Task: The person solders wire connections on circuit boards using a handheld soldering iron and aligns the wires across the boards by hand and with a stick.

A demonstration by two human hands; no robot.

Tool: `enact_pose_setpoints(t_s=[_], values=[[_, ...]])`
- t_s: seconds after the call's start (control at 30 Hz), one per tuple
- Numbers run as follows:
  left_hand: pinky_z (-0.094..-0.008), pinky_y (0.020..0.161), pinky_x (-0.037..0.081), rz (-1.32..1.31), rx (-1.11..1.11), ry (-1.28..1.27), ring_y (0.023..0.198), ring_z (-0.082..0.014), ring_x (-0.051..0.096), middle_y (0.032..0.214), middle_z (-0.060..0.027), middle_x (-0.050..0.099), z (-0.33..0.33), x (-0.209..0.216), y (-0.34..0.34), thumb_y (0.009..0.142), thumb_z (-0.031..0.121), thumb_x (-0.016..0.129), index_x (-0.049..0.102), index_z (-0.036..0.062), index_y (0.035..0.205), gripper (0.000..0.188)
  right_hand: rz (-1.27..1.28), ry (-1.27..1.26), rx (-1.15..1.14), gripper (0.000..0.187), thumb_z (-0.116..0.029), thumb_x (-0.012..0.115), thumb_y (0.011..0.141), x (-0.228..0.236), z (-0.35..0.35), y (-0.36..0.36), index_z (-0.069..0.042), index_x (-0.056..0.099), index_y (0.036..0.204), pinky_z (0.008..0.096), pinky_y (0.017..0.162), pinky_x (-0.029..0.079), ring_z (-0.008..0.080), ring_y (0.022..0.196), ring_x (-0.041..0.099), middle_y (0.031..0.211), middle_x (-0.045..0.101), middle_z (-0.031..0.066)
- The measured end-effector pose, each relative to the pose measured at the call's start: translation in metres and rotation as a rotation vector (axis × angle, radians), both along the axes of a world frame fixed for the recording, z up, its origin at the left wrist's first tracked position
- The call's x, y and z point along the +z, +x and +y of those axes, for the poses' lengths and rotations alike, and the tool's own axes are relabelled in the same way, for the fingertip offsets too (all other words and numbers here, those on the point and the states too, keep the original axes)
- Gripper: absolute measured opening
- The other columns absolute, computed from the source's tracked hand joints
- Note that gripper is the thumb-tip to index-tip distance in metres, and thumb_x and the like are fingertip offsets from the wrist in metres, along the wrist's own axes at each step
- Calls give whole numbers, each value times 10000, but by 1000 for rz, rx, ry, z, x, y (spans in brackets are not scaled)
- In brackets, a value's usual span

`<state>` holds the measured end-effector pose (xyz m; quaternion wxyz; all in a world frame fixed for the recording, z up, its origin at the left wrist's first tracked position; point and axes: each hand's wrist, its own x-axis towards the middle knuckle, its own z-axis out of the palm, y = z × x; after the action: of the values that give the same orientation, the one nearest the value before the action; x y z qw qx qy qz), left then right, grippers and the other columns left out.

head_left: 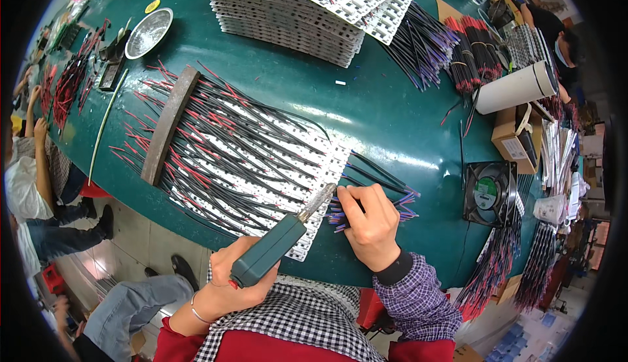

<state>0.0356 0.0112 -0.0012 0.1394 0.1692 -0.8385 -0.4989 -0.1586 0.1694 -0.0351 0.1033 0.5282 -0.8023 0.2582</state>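
My left hand (235, 280) is wrapped round the green handle of a soldering iron (269, 249). The iron's metal shaft slants up to the right, and its tip is at the right edge of a white circuit board panel (335, 165). Beside that tip, the fingers of my right hand (374, 223) are pinched together; what they hold is too small to make out. Black wires with blue-purple ends (379, 173) lie around and partly under my right hand. Many black wires with red ends (229, 126) cover the panel, and a brown curved bar (171, 123) lies across them.
A tall stack of white panels (281, 25) stands at the back. Further left are a metal bowl (149, 33) and a small black stand (112, 71). At right are a black fan (489, 193), a white roll (515, 88), a cardboard box (517, 141) and wire bundles (474, 51). Other people sit at left.
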Motion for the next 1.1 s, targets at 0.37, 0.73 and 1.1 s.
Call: enact_pose_setpoints(t_s=[0.37,0.73,1.1], values=[[-271,554,513,-3,-23,-50,584,-196,670,812,-120,687,-1,1,2,710,-29,769,694,-41,882,188,5,10,6,307,3,682,689,-3,-1,1,51,689,992,313,616,507,226,761,593,882,602,97],[-260,597,549,11,-49,-95,665,-188,717,872,-142,716,-2,2,8,721,-42,769,682,-88,974,271,3,5,-9,306,15,688,681,-1,0,1,33,693,987,311,604,505,222,760,596,882,606,83],[-259,623,537,-35,-13,25,674,-188,712,825,-137,713,3,4,6,724,-48,751,662,-89,971,266,-10,-28,25,300,8,694,668,-3,1,-1,31,695,967,314,603,503,222,749,599,876,614,81]])
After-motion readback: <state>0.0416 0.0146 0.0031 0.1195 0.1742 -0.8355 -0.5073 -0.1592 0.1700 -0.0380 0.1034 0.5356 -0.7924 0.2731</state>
